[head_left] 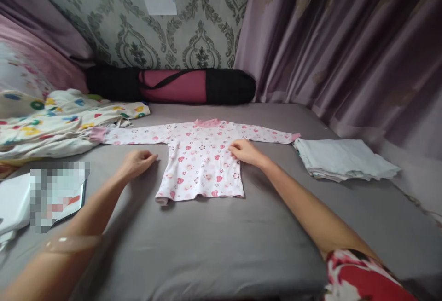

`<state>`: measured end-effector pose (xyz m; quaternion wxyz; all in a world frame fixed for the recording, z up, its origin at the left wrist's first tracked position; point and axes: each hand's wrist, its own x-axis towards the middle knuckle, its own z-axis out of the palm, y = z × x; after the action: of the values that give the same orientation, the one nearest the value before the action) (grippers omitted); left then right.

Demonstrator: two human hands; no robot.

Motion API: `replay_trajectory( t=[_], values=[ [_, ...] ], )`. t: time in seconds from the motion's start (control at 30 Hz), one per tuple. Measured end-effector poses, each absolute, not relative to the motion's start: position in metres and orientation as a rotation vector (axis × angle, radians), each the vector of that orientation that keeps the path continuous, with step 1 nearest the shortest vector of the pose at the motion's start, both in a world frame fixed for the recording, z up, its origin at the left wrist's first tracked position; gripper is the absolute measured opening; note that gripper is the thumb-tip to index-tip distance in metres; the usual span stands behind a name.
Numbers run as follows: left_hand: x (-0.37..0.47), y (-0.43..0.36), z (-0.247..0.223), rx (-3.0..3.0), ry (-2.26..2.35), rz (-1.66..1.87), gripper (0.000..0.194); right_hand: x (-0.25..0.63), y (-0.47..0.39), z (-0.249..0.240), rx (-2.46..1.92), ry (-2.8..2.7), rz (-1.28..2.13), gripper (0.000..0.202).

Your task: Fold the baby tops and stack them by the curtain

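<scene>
A child's long-sleeved shirt [202, 163], white with pink hearts and flowers, lies spread flat on the grey sheet, both sleeves stretched out sideways. Its collar and cuffs are pink, and the lower left corner of the hem is curled. My right hand [247, 152] is at the shirt's right side below the sleeve, its fingers pinched together on the fabric. Just left of the shirt's body, my left hand [136, 164] hovers beneath the left sleeve, fingers curled together and apart from the cloth. Nothing shows in those fingers.
Right of the shirt sits a stack of folded pale cloth [345, 158], touching the right cuff. Colourful patterned clothes [76, 119] are heaped at the left. A tablet-like device [74, 206] and a white power bank [15, 199] lie near my left arm. Behind is a long black-and-maroon bag [176, 87].
</scene>
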<state>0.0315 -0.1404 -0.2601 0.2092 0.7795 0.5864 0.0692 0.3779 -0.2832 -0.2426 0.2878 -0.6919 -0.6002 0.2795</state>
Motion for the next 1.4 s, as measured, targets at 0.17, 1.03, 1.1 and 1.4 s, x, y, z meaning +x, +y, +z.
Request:
replay_trajectory(
  t=[0.17, 1.03, 1.1, 1.4],
  values=[
    [0.023, -0.198, -0.246, 2.088, 1.591, 0.15, 0.05, 0.387, -0.352, -0.25, -1.745, -1.661, 0.991, 0.015],
    [0.18, -0.33, -0.265, 2.451, 0.677, 0.397, 0.026, 0.368, -0.401, -0.241, -1.608, -2.03, 0.623, 0.017],
    [0.179, -0.329, -0.26, 2.41, 0.689, 0.362, 0.026, 0.369, -0.398, -0.241, -1.596, -2.046, 0.651, 0.016],
    [0.177, -0.323, -0.248, 2.248, 0.661, 0.323, 0.029, 0.382, -0.378, -0.221, -1.498, -2.328, 0.762, 0.017]
  ],
)
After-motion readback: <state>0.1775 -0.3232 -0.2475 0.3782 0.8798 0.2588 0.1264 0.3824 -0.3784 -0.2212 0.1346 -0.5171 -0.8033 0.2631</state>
